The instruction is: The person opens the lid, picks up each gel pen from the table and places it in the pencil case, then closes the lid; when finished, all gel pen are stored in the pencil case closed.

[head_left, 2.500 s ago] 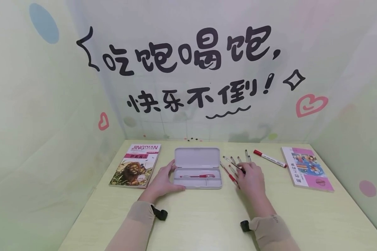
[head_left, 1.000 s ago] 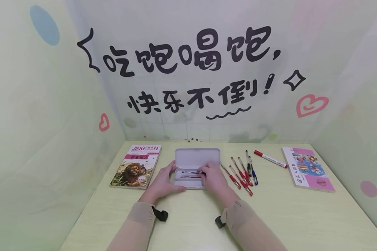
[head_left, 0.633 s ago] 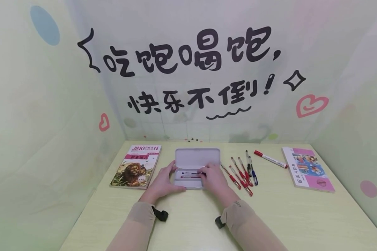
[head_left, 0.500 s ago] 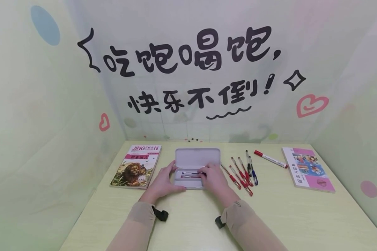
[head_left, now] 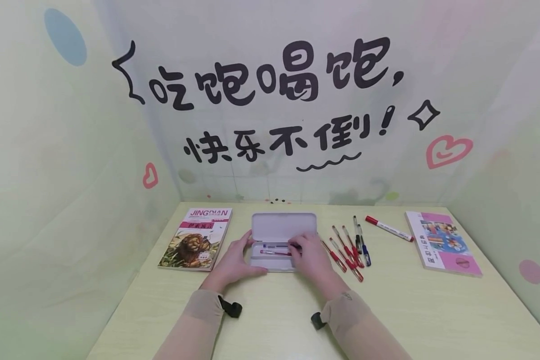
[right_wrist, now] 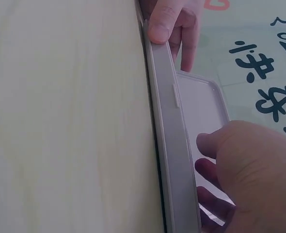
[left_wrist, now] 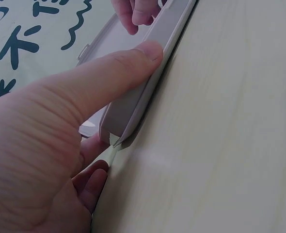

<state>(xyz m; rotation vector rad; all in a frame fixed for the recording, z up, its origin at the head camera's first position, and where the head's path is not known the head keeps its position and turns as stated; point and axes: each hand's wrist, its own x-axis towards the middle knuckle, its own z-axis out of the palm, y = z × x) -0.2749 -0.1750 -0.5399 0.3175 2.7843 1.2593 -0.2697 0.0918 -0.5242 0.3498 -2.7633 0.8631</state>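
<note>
A pale pencil case [head_left: 284, 226] lies on the table with its lid raised. My left hand [head_left: 234, 262] grips its left end; in the left wrist view the thumb [left_wrist: 150, 51] presses the front wall. Over the right half of the case is my right hand [head_left: 314, 257], its fingers reaching into the back compartment. A red gel pen [head_left: 274, 252] and a dark gel pen [head_left: 273, 245] lie there, their right ends covered by that hand. From the right wrist, its thumb [right_wrist: 208, 144] and fingers look bent and apart, with no pen between them; the case wall hides the pens.
Several red gel pens [head_left: 348, 255], a black one [head_left: 358, 244] and a blue one [head_left: 366, 254] lie right of the case. Beyond them are a red-capped marker [head_left: 389, 228] and a pink book [head_left: 443, 243]. A lion-cover book [head_left: 195, 240] lies at the left.
My right hand carried the dark pen from the loose pens into the case, beside the red pen. Since then its fingers have loosened and shifted slightly right. The left hand stays on the case.
</note>
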